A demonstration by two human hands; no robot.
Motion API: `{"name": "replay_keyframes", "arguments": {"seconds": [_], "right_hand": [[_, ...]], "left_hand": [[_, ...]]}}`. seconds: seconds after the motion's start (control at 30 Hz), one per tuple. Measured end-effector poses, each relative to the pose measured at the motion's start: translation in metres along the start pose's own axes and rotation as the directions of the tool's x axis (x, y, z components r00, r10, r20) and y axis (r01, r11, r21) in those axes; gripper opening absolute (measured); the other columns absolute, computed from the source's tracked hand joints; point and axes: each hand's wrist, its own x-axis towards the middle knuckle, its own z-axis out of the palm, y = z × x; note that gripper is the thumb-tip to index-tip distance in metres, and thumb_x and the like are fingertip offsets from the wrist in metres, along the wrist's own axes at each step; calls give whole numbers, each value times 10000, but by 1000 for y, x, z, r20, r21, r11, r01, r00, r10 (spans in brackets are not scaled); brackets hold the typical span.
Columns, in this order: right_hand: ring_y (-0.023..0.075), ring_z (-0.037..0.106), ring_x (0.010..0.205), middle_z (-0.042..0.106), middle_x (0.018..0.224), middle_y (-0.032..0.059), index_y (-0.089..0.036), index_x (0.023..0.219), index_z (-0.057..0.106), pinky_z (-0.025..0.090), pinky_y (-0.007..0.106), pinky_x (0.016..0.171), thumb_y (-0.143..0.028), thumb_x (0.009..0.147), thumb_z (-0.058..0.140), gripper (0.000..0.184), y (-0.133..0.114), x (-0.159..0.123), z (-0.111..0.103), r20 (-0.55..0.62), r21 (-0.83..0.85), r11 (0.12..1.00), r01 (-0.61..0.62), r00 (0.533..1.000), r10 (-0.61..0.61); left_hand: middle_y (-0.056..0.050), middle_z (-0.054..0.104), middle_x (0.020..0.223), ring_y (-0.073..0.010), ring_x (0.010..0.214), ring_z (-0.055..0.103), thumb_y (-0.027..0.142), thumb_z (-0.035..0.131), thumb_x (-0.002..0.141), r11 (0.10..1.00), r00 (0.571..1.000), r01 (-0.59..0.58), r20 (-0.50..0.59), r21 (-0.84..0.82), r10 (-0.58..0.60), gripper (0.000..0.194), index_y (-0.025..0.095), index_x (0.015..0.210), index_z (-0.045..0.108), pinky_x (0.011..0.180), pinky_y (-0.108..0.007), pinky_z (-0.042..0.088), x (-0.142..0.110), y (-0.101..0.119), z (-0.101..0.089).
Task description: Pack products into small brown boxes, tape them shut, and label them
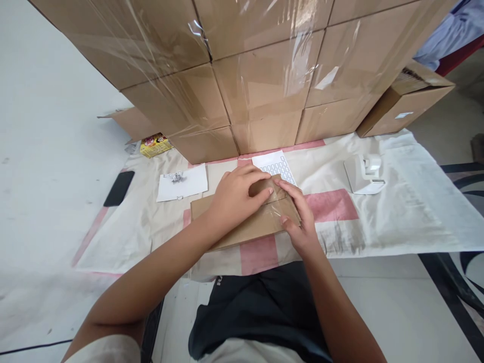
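Observation:
A low brown cardboard box (245, 229) lies closed on the cloth in front of me, with clear tape (275, 196) across its right end. My left hand (240, 190) rests over the box top, fingers stretched to the right and the thumb apart from them, its tip touching the tape. At the right end my right hand (302, 222) grips the box, index finger on the far corner and thumb on the near side. Partly behind the box is a white sheet (278, 164) printed with rows of small rectangles.
Large taped cardboard boxes (260, 75) are stacked behind. A white tape dispenser (365, 174) stands right; a black phone (119, 189), a white card (182, 182) and a yellow packet (155, 145) lie left. Another cardboard box (404, 101) sits at the back right, on the cloth-covered table (393, 222).

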Motion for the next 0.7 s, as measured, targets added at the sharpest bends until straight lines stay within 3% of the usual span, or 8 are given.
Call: {"name": "replay_keyframes", "arguments": {"seconds": [0.17, 0.3, 0.43, 0.53, 0.7], "right_hand": [[305, 453, 1430, 554, 1468, 42, -316, 1407, 554, 352, 571, 1215, -177, 844, 534, 580, -9, 3, 0, -4, -6, 1000, 6, 1000, -6], [311, 514, 1362, 580, 1445, 45, -306, 1244, 681, 406, 587, 1156, -102, 803, 501, 517, -21, 2, 1, -25, -125, 992, 15, 1000, -18], [323, 581, 1233, 613, 1371, 57, -317, 1095, 744, 504, 597, 1007, -103, 831, 516, 410, -22, -6, 4, -99, -233, 967, 106, 986, -132], [326, 560, 1226, 616, 1314, 51, -348, 1071, 750, 487, 621, 1014, -86, 829, 535, 416, -20, -11, 4, -135, -279, 943, 180, 965, -225], [339, 533, 1224, 582, 1259, 59, -364, 1075, 732, 487, 647, 1008, -107, 828, 568, 392, -15, -16, -3, -89, -294, 922, 252, 953, -289]], "left_hand": [[-19, 713, 1198, -230, 1104, 635, 375, 544, 959, 996, 990, 66, 117, 58, -72, 288, 276, 1185, 694, 965, -401, 481, 0, 0, -1], [-17, 715, 1197, -227, 1109, 632, 359, 518, 973, 997, 991, 49, 121, 66, -57, 281, 268, 1180, 685, 954, -392, 469, 0, -1, -1], [-8, 729, 1135, -220, 1060, 640, 366, 485, 994, 998, 990, 41, 133, 47, -47, 259, 268, 1100, 700, 916, -388, 467, 1, -2, -2], [-3, 732, 1144, -219, 1069, 643, 384, 512, 987, 999, 990, 34, 139, 34, -38, 242, 264, 1071, 705, 911, -380, 470, 2, -2, -2], [-7, 742, 1111, -224, 1065, 648, 401, 523, 989, 1000, 988, 0, 155, 30, -5, 256, 260, 1085, 713, 928, -394, 481, 1, -1, -1]]}}
